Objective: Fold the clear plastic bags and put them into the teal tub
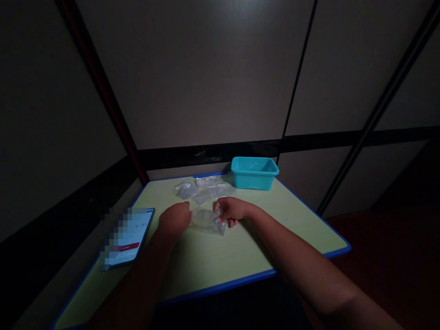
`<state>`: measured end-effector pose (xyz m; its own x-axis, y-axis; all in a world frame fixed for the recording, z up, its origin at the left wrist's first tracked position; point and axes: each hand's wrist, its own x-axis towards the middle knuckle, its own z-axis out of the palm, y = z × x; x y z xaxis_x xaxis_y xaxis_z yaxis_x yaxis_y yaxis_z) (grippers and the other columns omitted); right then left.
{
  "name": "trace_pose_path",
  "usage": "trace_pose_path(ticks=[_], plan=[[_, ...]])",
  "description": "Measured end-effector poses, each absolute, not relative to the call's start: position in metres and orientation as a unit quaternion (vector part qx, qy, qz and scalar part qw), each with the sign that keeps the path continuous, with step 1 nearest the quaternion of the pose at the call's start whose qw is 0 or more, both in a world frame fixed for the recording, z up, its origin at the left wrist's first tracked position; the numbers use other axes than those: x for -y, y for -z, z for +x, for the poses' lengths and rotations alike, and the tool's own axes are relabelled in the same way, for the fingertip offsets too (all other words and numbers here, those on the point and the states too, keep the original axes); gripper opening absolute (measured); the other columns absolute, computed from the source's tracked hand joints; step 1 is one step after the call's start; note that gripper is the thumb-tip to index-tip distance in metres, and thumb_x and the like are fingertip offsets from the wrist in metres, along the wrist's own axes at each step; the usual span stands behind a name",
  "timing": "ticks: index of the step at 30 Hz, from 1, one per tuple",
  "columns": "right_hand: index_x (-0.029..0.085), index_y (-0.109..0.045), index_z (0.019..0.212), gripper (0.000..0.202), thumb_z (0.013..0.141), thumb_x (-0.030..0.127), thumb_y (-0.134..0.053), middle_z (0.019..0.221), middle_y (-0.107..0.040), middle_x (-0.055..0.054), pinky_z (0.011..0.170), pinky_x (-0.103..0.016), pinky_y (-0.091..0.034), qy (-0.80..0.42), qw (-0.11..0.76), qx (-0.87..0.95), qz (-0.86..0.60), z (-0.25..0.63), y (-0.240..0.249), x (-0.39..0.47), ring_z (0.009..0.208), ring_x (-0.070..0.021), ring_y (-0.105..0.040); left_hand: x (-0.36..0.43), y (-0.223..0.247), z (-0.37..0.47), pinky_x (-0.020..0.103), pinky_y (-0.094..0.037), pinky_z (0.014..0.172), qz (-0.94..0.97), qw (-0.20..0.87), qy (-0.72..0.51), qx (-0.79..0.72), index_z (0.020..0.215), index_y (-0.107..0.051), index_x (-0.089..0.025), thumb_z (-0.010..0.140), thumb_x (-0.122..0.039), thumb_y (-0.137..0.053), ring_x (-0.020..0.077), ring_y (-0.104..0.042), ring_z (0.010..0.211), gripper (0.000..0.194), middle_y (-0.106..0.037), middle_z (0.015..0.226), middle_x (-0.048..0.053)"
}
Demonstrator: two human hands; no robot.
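Note:
A clear plastic bag [206, 222] is held between my two hands, just above or on the table; I cannot tell which. My left hand [175, 217] is closed on the bag's left edge, its fingers mostly hidden behind the back of the hand. At the right end, my right hand [234, 210] pinches the bag with thumb and fingers. Beyond the hands lie more clear plastic bags [208, 191], loosely overlapping and partly crumpled.
A turquoise plastic basket [255, 179] stands at the table's back right corner. On the left rests a phone [132, 243] with its screen lit. The pale table [220, 270] has a blue edge, and wall panels [206, 82] rise right behind it.

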<state>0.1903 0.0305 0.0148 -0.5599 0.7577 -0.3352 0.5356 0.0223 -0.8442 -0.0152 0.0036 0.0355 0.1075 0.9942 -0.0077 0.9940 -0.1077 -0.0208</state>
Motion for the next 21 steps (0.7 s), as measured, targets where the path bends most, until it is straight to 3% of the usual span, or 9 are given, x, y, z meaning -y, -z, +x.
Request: trace_pose_path(ticks=[4, 14, 21], plan=[[0.018, -0.043, 0.095, 0.036, 0.070, 0.014, -0.068, 0.049, -0.053, 0.010, 0.035, -0.013, -0.041, -0.532, 0.113, 0.704, -0.456, 0.190, -0.012, -0.032, 0.033, -0.0074, -0.052, -0.001, -0.040, -0.011, 0.032, -0.043, 0.070, -0.733, -0.003, 0.017, 0.680, 0.102, -0.057, -0.013, 0.086, -0.027, -0.037, 0.0256, -0.061, 0.089, 0.029, -0.065, 0.096, 0.016], [0.018, -0.040, 0.097, 0.037, 0.070, 0.012, -0.066, 0.047, -0.053, 0.010, 0.034, -0.014, -0.041, -0.536, 0.113, 0.706, -0.449, 0.191, -0.013, -0.031, 0.032, -0.0091, -0.052, -0.009, -0.034, -0.029, 0.026, -0.040, 0.067, -0.743, -0.073, 0.040, 0.664, 0.096, -0.059, -0.017, 0.083, -0.034, -0.046, 0.0214, -0.060, 0.084, 0.024, -0.066, 0.096, 0.011], [0.018, -0.042, 0.098, 0.039, 0.069, 0.015, -0.068, 0.049, -0.054, 0.010, 0.035, -0.013, -0.041, -0.530, 0.109, 0.707, -0.456, 0.190, -0.016, -0.030, 0.032, -0.0076, -0.052, -0.009, -0.034, -0.030, 0.023, -0.038, 0.065, -0.761, -0.185, 0.121, 0.610, 0.103, -0.060, -0.020, 0.072, -0.019, -0.054, 0.0176, -0.060, 0.075, 0.032, -0.066, 0.084, 0.004]])
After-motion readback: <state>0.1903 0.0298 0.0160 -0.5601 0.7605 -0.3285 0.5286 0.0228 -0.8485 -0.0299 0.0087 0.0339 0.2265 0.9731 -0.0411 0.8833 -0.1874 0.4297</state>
